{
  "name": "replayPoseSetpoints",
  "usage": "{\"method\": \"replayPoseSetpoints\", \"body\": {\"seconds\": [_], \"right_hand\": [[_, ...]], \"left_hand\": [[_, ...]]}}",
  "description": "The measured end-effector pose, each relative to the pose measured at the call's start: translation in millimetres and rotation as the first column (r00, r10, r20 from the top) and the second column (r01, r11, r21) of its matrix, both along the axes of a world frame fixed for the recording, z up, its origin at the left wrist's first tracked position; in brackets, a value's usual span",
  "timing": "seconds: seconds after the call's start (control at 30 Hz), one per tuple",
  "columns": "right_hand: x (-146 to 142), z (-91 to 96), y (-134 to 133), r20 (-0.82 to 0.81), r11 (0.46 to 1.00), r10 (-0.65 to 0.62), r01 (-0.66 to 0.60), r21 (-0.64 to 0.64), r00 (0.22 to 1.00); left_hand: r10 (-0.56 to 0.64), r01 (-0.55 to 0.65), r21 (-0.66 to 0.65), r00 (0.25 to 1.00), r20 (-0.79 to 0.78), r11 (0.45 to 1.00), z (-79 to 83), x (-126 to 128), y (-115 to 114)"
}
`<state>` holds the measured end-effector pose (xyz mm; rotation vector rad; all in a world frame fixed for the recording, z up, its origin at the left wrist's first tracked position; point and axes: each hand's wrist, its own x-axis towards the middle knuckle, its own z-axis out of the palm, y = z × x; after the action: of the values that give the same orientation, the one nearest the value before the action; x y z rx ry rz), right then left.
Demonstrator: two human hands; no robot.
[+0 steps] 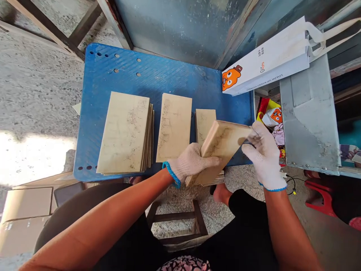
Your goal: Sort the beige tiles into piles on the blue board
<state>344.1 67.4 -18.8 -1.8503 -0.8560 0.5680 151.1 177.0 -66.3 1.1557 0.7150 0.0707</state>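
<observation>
A stack of thin cream boards [225,141] with dark smudges is held tilted above the front edge of the blue table. My left hand [194,162], in a white knit glove with blue trim, grips its left side, thumb across the top face. Gloved alike, my right hand [263,154] has its thumb and bent fingers at the stack's right corner; the fingertips are slightly blurred. Behind the held stack, a small pile of boards [205,116] is partly covered. Further left lie a middle pile [175,124] and a larger, slanting pile [124,131].
The blue table [175,79] stands against a grey metal panel. At its back right lies a white paper bag [270,60], partly over a grey metal cabinet [310,113]. A wooden stool [175,217] is between my legs, and a red stool [320,197] stands right.
</observation>
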Motion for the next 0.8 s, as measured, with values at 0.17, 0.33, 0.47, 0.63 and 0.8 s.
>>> {"method": "replayPoseSetpoints", "body": {"seconds": [0.17,0.33,0.47,0.63,0.8], "right_hand": [[-8,37.2,-20,0.043,0.718,0.574,-0.477,-0.506,0.818],[-29,40.0,-28,-0.273,0.29,0.737,-0.654,-0.699,0.618],[-46,37.1,-37,-0.387,0.145,0.77,-0.73,-0.668,0.507],[-73,11.6,-69,-0.377,-0.034,0.853,-0.682,-0.73,0.361],[-93,-43.8,-96,-0.388,-0.212,0.872,-0.485,-0.848,0.298]], "left_hand": [[-0.392,0.406,0.211,0.914,-0.105,0.889,2.1,-25,-22],[-0.581,0.599,0.212,0.8,-0.148,0.772,-2.8,-43,-42],[-0.663,0.68,0.255,0.731,-0.161,0.688,-6.4,-55,-58],[-0.785,0.909,0.247,0.416,-0.46,0.337,-6.5,-62,-82],[-0.81,0.973,0.171,0.224,-0.542,0.155,-0.2,-66,-97]]}}
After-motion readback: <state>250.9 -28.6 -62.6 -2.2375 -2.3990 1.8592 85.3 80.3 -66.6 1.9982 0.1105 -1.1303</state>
